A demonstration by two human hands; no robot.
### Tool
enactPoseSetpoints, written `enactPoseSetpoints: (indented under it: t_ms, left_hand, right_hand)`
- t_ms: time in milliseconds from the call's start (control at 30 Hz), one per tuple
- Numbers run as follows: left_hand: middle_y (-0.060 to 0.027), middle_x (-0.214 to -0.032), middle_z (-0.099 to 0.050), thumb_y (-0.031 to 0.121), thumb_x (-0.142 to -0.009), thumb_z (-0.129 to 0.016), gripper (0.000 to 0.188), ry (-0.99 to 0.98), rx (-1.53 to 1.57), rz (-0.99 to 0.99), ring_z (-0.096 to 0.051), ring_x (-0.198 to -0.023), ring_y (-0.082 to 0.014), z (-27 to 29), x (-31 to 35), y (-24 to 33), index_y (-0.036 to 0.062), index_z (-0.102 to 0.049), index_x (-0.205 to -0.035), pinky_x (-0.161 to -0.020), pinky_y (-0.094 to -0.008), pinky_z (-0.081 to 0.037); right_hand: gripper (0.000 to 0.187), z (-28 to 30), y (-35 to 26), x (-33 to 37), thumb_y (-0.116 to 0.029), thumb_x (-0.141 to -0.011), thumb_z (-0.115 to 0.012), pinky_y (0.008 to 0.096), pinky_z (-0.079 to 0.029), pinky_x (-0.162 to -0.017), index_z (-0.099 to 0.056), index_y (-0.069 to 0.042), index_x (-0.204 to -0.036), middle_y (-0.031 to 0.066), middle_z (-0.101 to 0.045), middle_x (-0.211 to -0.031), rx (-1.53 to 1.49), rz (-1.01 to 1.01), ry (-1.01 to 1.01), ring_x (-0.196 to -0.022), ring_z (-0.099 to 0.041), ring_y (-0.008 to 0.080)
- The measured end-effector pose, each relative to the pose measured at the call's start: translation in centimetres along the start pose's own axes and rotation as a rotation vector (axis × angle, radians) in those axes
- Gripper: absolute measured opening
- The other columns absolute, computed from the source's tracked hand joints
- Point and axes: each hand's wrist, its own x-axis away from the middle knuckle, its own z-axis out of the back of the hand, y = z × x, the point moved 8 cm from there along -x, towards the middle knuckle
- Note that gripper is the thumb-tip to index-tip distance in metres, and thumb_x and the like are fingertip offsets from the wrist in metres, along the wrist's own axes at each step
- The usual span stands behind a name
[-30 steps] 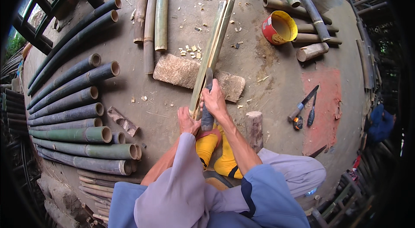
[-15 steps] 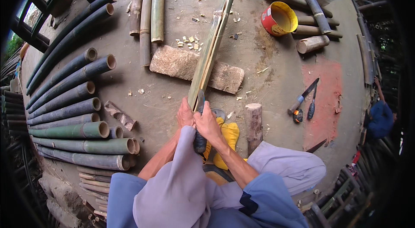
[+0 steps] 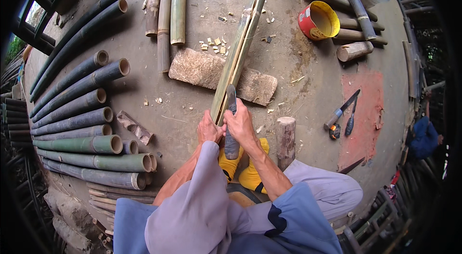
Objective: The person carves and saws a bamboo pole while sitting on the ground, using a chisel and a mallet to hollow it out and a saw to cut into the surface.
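Observation:
A long green bamboo pole (image 3: pixel 239 47) with a lengthwise slit slants away from me, resting across a rough wooden block (image 3: pixel 195 69). Its near end is gripped by my left hand (image 3: pixel 209 128), which is closed around it. My right hand (image 3: pixel 240 123) is wrapped around a knife (image 3: pixel 231 146) with a dark handle. The short, rounded blade points away from me and lies over the pole's right side, close to the slit. Both hands are close together, above my yellow footwear (image 3: pixel 251 174). My right fingers partly hide the middle of the knife.
Many bamboo poles (image 3: pixel 79 144) lie stacked at left; more (image 3: pixel 178 8) lie at the far side. A red-and-yellow bucket (image 3: pixel 308 20) stands at far right. An upright log (image 3: pixel 286 141) is beside my right forearm. Tools (image 3: pixel 342 108) lie near a red patch. Another person (image 3: pixel 424 136) is at the right edge.
My right hand and the knife have moved slightly away from me and to the right, and the handle sits farther forward. The left hand keeps its hold. The whole view has shifted slightly.

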Motion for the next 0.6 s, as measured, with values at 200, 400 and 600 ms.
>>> enactPoseSetpoints:
  t_ms: [200,400,600]
  left_hand:
    - [-0.016,-0.072,-0.064,0.015,-0.077,-0.065,0.028,-0.172,0.1,0.214,-0.064,-0.065,-0.0362,-1.0,-1.2,-1.8,0.0046,-0.05,-0.098,-0.06,-0.0456,-0.049]
    - [-0.0156,-0.074,-0.064,0.017,-0.077,-0.065,0.029,-0.093,0.074,0.223,-0.064,-0.067,-0.0354,-0.3,-0.8,-1.5,0.0046,-0.051,-0.099,-0.061,-0.0447,-0.05]
    - [-0.0232,-0.095,-0.063,0.022,-0.065,-0.075,0.055,-0.066,-0.035,0.117,-0.061,-0.088,-0.043,-0.6,-0.3,-0.3,0.0039,-0.048,-0.109,-0.076,-0.0474,-0.049]
  right_hand:
    - [0.022,-1.3,2.4,0.0,-0.003,-0.086,-0.045,0.0308,-0.047,-0.04,-0.044,-0.001,-0.108,0.0077,-0.054,-0.063,-0.298,-0.16,0.112,-0.046,-0.054,0.0149]
    - [0.018,-1.1,0.9,1.5,-0.005,-0.087,-0.046,0.0297,-0.048,-0.041,-0.044,0.0,-0.104,0.0073,-0.054,-0.063,-0.005,-0.059,0.067,-0.048,-0.056,0.0152]
    - [0.026,1.4,-2.2,0.0,-0.008,-0.089,-0.046,0.0348,-0.049,-0.042,-0.045,0.004,-0.112,0.014,-0.059,-0.061,0.134,0.145,0.198,-0.051,-0.062,0.0217]
